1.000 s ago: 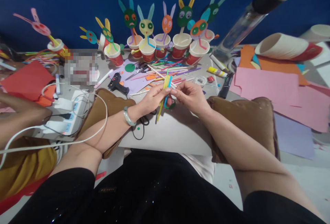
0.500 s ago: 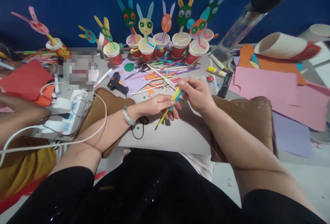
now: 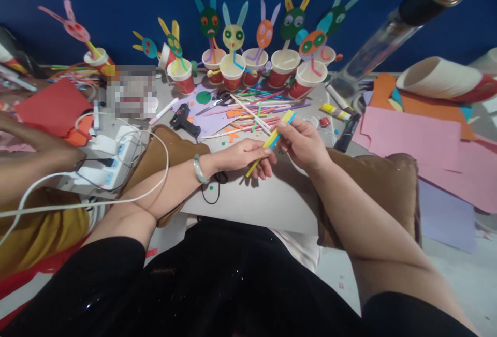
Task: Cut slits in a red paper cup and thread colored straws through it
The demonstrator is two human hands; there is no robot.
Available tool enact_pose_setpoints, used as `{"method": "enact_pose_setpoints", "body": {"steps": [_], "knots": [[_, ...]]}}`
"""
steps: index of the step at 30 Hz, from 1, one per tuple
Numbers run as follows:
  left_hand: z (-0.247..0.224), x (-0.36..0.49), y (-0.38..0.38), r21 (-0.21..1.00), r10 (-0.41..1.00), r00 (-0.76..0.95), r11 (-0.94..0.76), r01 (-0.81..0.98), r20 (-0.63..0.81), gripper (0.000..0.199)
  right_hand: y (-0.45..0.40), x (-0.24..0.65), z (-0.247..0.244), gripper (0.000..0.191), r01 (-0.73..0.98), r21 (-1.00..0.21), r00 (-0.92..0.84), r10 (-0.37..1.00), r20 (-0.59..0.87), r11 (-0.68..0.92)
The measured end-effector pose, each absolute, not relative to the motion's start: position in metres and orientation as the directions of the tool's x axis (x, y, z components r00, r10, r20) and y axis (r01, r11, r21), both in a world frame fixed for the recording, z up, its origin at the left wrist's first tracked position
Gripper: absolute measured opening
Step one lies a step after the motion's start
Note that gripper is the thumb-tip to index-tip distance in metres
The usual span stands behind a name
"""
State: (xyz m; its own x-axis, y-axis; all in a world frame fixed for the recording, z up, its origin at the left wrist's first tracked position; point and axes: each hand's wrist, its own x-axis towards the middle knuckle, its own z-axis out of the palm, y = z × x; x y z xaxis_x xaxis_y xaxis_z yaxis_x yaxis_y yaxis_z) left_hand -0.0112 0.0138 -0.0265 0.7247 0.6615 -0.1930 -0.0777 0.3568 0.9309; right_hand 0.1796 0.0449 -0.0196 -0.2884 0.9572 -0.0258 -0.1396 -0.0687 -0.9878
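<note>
The yellow and blue strips [image 3: 271,140] are held between both hands, raised over the near part of the bench [image 3: 287,205]. Their lower part is pinched by the left hand [image 3: 246,155], whose grip is clamped on them with the thumb on top; their upper part is clasped by the right hand [image 3: 305,143], its thumb and fingers pressed together on them.

Along the back of the bench, red and white paper cups are set close together. In the middle cup [image 3: 232,75], a figure [image 3: 233,37] with a pale yellow head is stood, propped on a bent blue stick. In the cup [image 3: 180,77] left of the group, a figure [image 3: 175,45] with yellow ears is carried on a yellow-green stem; a tipped cup [image 3: 166,57] is partly hidden behind it. Farther left, a pink-headed figure [image 3: 76,31] is leaned outward from its own cup [image 3: 99,60]. At the right, a large cup [image 3: 435,81] is laid on its side by orange paper [image 3: 382,88]; its inside is poorly seen, so its contents cannot be told.

Between hands and cups, loose sticks [image 3: 285,107] are strewn, with a glue gun [image 3: 185,121] placed to their left.
</note>
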Motion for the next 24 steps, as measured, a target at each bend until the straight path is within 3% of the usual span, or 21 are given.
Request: {"method": "enact_pose_setpoints", "body": {"steps": [6, 10, 16, 19, 22, 24], "knots": [[-0.027, -0.007, 0.009, 0.969, 0.704, 0.695, 0.245, -0.043, -0.147, 0.067, 0.046, 0.184, -0.017, 0.046, -0.067, -0.998, -0.404, 0.914, 0.014, -0.015], [-0.024, -0.004, 0.013, 0.983, 0.743, 0.651, 0.181, 0.028, -0.155, 0.062, 0.051, 0.183, -0.019, 0.047, -0.125, -0.992, -0.379, 0.925, 0.022, -0.027], [0.01, -0.032, 0.025, 0.945, 0.863, 0.505, -0.178, 0.273, 0.017, 0.056, 0.067, 0.19, -0.021, 0.041, -0.302, -0.946, -0.231, 0.972, -0.047, -0.117], [0.023, -0.065, 0.022, 0.726, 0.9, 0.431, -0.342, 0.597, 0.069, 0.036, 0.075, 0.193, -0.022, 0.038, -0.349, -0.924, -0.145, 0.984, -0.108, -0.153], [0.018, -0.1, 0.008, 0.413, 0.944, 0.328, -0.308, 0.857, 0.023, 0.026, 0.08, 0.194, -0.024, 0.038, -0.375, -0.915, -0.086, 0.989, -0.123, -0.146], [0.007, -0.119, -0.005, 0.256, 0.962, 0.271, -0.252, 0.933, -0.041, 0.027, 0.082, 0.194, -0.024, 0.038, -0.396, -0.91, -0.046, 0.993, -0.111, -0.12]]}}
